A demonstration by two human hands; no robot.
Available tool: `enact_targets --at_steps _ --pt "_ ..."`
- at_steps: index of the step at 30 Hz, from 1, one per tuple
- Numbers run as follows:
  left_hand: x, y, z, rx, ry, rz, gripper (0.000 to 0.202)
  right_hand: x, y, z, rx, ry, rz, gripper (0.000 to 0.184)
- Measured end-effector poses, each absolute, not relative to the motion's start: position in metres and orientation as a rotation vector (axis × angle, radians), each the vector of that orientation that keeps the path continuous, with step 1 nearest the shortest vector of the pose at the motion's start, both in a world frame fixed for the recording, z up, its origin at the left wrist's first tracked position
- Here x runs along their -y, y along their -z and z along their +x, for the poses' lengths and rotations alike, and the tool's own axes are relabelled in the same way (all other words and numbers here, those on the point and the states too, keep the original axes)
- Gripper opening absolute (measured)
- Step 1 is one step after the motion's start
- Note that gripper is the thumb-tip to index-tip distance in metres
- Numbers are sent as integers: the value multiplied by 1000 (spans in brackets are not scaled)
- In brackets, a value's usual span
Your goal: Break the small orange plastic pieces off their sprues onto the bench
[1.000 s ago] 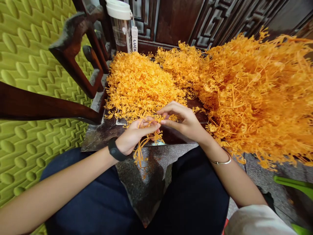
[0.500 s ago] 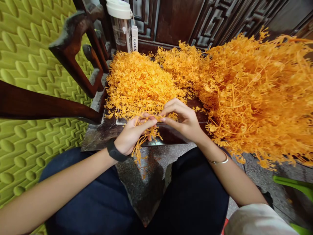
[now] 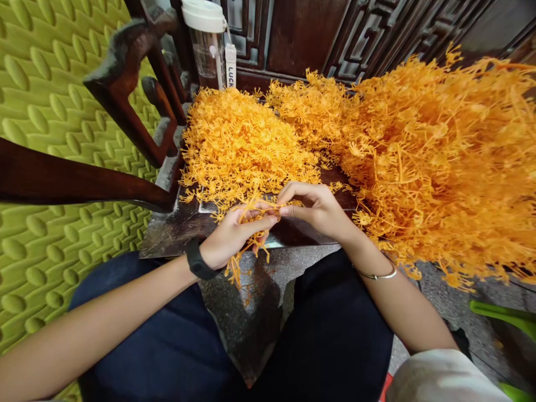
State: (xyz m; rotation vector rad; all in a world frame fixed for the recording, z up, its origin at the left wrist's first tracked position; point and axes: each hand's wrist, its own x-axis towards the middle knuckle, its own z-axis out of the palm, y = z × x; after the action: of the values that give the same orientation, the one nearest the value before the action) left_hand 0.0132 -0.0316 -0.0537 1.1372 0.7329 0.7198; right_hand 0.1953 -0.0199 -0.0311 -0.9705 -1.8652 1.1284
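Observation:
In the head view my left hand point(image 3: 238, 231) is closed around a few orange plastic flower sprigs point(image 3: 235, 268), whose stems hang below the palm. My right hand point(image 3: 316, 207) pinches the sprig's upper end between thumb and forefinger, and its fingertips meet those of my left. Just beyond the hands lies a heap of small orange plastic pieces point(image 3: 247, 145) on the dark wooden bench point(image 3: 167, 231). A much larger mass of branching orange plastic sprigs point(image 3: 444, 167) rises on the right. The exact spot gripped is partly hidden by my fingers.
A clear cup with a white lid point(image 3: 205, 44) stands behind the heap. Left are the carved wooden armrest point(image 3: 121, 72) and a green textured surface point(image 3: 37, 245). A carved wooden backrest point(image 3: 310, 39) closes off the rear. Part of a green plastic object point(image 3: 502, 316) shows at lower right.
Both hands have shifted slightly right and toward me. My right fingers have closed in nearer to my left fingertips, still on the orange sprig.

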Motion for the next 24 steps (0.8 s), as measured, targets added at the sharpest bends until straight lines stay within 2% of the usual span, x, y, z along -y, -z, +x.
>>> enact_targets --at_steps 5,9,12,18,24 --pt "32 49 8 -662 -688 1130 13 20 34 197 1621 -1395 -916 14" --pt "30 44 6 -643 -692 1133 10 18 37 197 1551 -1401 -911 12" --pt "31 43 7 -644 -688 1127 12 14 34 202 1549 -1216 -948 11" --pt "35 47 10 -670 -598 1079 17 5 33 215 1599 -612 -1109 16" --pt "34 46 10 -704 -592 1121 27 1 44 217 1710 -347 -1194 24"
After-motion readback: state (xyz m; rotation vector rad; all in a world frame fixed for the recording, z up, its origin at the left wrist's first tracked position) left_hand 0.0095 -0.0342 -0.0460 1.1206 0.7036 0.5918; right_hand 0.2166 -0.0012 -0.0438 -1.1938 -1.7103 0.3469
